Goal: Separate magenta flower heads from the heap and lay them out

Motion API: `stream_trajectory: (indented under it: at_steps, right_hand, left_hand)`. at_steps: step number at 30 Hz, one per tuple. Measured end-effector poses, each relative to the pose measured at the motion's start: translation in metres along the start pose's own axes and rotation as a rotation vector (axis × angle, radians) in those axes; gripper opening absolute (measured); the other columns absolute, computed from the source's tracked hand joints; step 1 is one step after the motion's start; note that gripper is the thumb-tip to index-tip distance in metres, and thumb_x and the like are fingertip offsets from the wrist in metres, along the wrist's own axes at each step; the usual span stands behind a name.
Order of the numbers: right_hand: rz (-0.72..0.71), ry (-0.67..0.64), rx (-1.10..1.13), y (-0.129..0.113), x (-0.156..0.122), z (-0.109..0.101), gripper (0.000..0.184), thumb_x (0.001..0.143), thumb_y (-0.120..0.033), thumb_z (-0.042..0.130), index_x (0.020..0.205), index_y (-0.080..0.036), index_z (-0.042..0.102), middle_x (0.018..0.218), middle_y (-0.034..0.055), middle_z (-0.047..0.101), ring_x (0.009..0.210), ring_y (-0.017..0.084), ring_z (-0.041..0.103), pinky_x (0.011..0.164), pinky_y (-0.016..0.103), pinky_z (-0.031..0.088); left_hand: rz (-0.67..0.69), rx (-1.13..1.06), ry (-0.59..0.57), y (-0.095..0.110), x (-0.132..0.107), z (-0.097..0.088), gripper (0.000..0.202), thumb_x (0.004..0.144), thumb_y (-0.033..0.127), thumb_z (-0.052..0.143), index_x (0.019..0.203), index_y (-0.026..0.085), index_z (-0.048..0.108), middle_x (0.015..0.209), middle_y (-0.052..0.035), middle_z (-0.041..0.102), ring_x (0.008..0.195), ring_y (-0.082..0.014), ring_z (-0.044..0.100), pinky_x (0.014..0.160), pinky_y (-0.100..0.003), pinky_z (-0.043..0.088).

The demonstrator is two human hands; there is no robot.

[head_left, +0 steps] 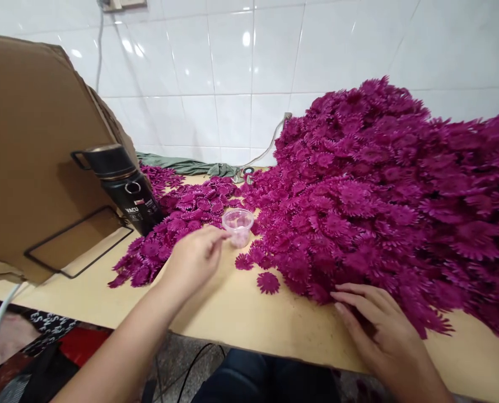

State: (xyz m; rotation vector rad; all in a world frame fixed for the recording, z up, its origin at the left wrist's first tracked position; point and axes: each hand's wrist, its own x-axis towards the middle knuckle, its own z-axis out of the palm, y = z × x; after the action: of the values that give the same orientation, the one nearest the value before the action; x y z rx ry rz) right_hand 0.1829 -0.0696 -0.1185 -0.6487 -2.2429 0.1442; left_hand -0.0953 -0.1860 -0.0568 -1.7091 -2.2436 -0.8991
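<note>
A small clear plastic cup [238,228] stands mid-table, with a little pinkish content that I cannot make out. At its left side is my left hand [196,257], fingers curled and the index finger and thumb pressed together by the cup wall; whatever is in the pinch is hidden. My right hand [379,322] rests low at the front edge of a big heap of purple artificial flowers [350,201], its fingertips and thumb closing on the edge of one flower [320,293]. A single loose flower [268,282] lies flat between the two hands.
A smaller flower pile [190,210] lies left of the cup. Beside it stand a black vacuum bottle [125,193] and a large cardboard box [35,140]. A black wire frame [79,243] leans there. Behind are green cloth [177,163], a tape roll [248,170] and a tiled wall.
</note>
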Motion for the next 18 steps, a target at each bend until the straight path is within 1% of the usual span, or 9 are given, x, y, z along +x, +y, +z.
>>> stream_trajectory:
  at_steps: [2,4,5,7,10,12,14,16,18]
  right_hand:
    - [0.01,0.016,-0.029,0.007,-0.001,-0.002,0.017,0.08,-0.031,0.051,0.085,-0.023,0.065,0.085,0.0059,0.065,0.083,0.021,0.058,0.074,0.037,0.047]
    - [0.034,0.033,-0.066,0.014,-0.003,-0.006,0.018,0.08,-0.032,0.05,0.084,-0.022,0.065,0.084,0.006,0.065,0.083,0.022,0.058,0.074,0.037,0.046]
    - [0.048,0.041,-0.085,0.017,-0.004,-0.009,0.019,0.08,-0.033,0.05,0.084,-0.022,0.065,0.085,0.006,0.065,0.083,0.022,0.058,0.074,0.038,0.046]
    - [0.07,0.064,-0.127,0.019,-0.006,-0.014,0.021,0.08,-0.035,0.049,0.083,-0.022,0.065,0.085,0.0063,0.064,0.084,0.022,0.057,0.075,0.039,0.045]
    - [0.077,0.107,-0.201,0.017,-0.008,-0.02,0.024,0.082,-0.037,0.046,0.083,-0.021,0.064,0.087,0.0071,0.063,0.085,0.023,0.057,0.076,0.04,0.042]
    - [0.07,0.128,-0.247,0.014,-0.008,-0.023,0.027,0.082,-0.038,0.044,0.083,-0.02,0.064,0.087,0.0078,0.063,0.084,0.024,0.057,0.076,0.042,0.041]
    - [0.065,0.15,-0.282,0.011,-0.006,-0.028,0.029,0.083,-0.04,0.042,0.083,-0.02,0.063,0.088,0.0087,0.063,0.083,0.025,0.057,0.077,0.043,0.039]
    - [0.064,0.169,-0.302,0.009,-0.004,-0.033,0.031,0.084,-0.042,0.04,0.083,-0.019,0.062,0.088,0.0099,0.062,0.084,0.026,0.056,0.078,0.045,0.038]
    - [0.074,0.18,-0.302,0.008,-0.003,-0.039,0.033,0.084,-0.043,0.039,0.084,-0.019,0.062,0.088,0.0109,0.062,0.084,0.027,0.056,0.078,0.047,0.037]
  left_hand:
    - [-0.015,0.205,0.023,-0.029,0.005,0.002,0.029,0.075,0.017,0.042,0.089,0.02,0.067,0.092,-0.0091,0.066,0.088,-0.0251,0.06,0.077,-0.037,0.048]
    - [-0.042,0.342,0.028,-0.052,0.011,0.008,0.026,0.073,0.018,0.045,0.085,0.018,0.068,0.094,-0.0135,0.063,0.091,-0.0289,0.058,0.081,-0.04,0.045]
    - [-0.046,0.392,0.015,-0.061,0.014,0.011,0.026,0.073,0.019,0.045,0.084,0.017,0.068,0.094,-0.0144,0.062,0.091,-0.0296,0.057,0.081,-0.04,0.045]
    - [-0.061,0.485,-0.053,-0.07,0.02,0.015,0.028,0.074,0.019,0.042,0.086,0.016,0.068,0.093,-0.015,0.06,0.089,-0.0294,0.056,0.08,-0.039,0.045]
    - [-0.102,0.593,-0.187,-0.07,0.028,0.013,0.03,0.076,0.019,0.04,0.092,0.015,0.065,0.095,-0.0139,0.06,0.091,-0.0282,0.055,0.078,-0.037,0.044]
    - [-0.121,0.632,-0.241,-0.064,0.032,0.008,0.028,0.074,0.02,0.042,0.094,0.016,0.062,0.098,-0.0125,0.061,0.095,-0.0279,0.054,0.078,-0.035,0.044]
    - [-0.128,0.649,-0.27,-0.059,0.035,0.002,0.025,0.074,0.022,0.043,0.092,0.017,0.06,0.098,-0.0112,0.063,0.096,-0.0283,0.054,0.077,-0.036,0.043]
    - [-0.15,0.645,-0.291,-0.057,0.037,-0.005,0.021,0.075,0.023,0.041,0.087,0.018,0.058,0.088,-0.0103,0.066,0.09,-0.0286,0.058,0.075,-0.038,0.042]
    - [-0.212,0.588,-0.262,-0.058,0.04,-0.014,0.021,0.077,0.025,0.038,0.087,0.019,0.056,0.079,-0.0089,0.067,0.083,-0.0281,0.061,0.074,-0.039,0.042]
